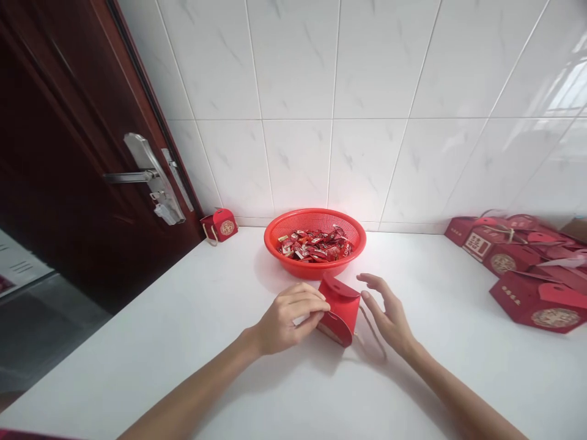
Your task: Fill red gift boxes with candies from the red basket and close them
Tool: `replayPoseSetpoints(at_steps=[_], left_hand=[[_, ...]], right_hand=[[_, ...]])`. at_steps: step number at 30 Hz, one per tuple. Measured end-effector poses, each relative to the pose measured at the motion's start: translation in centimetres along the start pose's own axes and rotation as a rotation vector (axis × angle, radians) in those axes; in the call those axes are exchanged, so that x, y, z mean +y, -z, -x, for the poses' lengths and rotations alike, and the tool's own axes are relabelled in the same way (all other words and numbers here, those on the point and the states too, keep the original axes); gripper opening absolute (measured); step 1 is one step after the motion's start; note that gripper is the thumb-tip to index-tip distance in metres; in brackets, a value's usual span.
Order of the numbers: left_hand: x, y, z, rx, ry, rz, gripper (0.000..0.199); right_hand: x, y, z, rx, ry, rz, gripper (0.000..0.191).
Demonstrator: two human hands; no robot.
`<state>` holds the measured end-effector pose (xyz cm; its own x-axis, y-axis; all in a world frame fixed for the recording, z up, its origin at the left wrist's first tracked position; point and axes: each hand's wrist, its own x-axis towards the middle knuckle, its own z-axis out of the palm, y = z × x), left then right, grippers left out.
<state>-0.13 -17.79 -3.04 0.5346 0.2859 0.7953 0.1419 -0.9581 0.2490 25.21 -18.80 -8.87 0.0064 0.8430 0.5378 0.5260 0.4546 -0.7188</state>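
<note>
A small red paper box (pixel 342 308) stands on the white table (pixel 257 391), its rounded top flaps spread apart and a beige cord hanging at its right side. My left hand (pixel 288 318) pinches the box's near flap at its upper left edge. Beside the box's right edge is my right hand (pixel 387 315), fingers apart and holding nothing. Just behind the box sits a red plastic basket (pixel 315 269) with many small red wrapped sweets (pixel 316 245) in it.
One closed red box (pixel 221 225) stands at the back left, near a dark door (pixel 82 122) with a metal handle (pixel 132 176). Several red boxes (pixel 536 299) are piled at the right. White wall tiles (pixel 298 159) rise behind the table.
</note>
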Motion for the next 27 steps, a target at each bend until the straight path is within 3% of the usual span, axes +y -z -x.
replayPoseSetpoints(at_steps=[6, 11, 17, 20, 27], left_hand=[[0.2, -1.5, 0.1, 0.003, 0.019, 0.031, 0.018], [0.6, -2.6, 0.9, 0.03, 0.012, 0.119, 0.018], [1.3, -3.1, 1.9, -0.005, -0.051, 0.091, 0.019], [1.8, -3.0, 1.9, -0.043, -0.037, 0.15, 0.005], [2.3, -3.0, 1.6, -0.062, 0.047, 0.164, 0.017]], right_hand=[[-4.1, -2.1, -0.9, -0.039, -0.065, -0.115, 0.04], [-4.6, -2.5, -1.2, -0.136, -0.201, -0.122, 0.065], [-4.8, -1.3, -1.0, -0.298, -0.163, -0.202, 0.097], [-4.9, -0.6, -0.7, -0.341, -0.155, -0.275, 0.09], [-4.9, 0.3, -0.4, -0.358, -0.25, -0.524, 0.076]])
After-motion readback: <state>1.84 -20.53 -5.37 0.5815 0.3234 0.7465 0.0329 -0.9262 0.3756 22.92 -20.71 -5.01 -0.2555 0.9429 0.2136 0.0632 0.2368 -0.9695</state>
